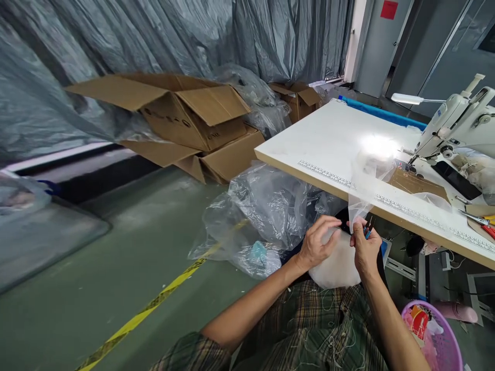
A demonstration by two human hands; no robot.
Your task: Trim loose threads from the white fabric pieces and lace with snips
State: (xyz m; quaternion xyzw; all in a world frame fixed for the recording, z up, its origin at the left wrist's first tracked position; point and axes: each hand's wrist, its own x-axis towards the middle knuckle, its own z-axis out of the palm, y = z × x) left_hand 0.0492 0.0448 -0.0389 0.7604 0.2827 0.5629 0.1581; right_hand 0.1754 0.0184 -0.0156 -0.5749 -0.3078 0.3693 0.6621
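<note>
– White sheer fabric (359, 207): where does it lie from the grip?
– Right at it. The right hand (365, 245) pinches its lower end between thumb and fingers, and its long axis runs upward and away from the person, over the edge of the table (309, 135).
– And those blue-handled snips (367, 234)?
– They seem tucked into the same hand, just beside the pinch, tips up.
– The left hand?
– The left hand (319, 243) is just left of the cloth, thumb apart from curled fingers; whether it has a thread cannot be told. The right is nearer.
– Further out?
– A pale piece (335, 265) lies on the lap below the grip; beyond it, up and right, stands the sewing machine (444, 123).
</note>
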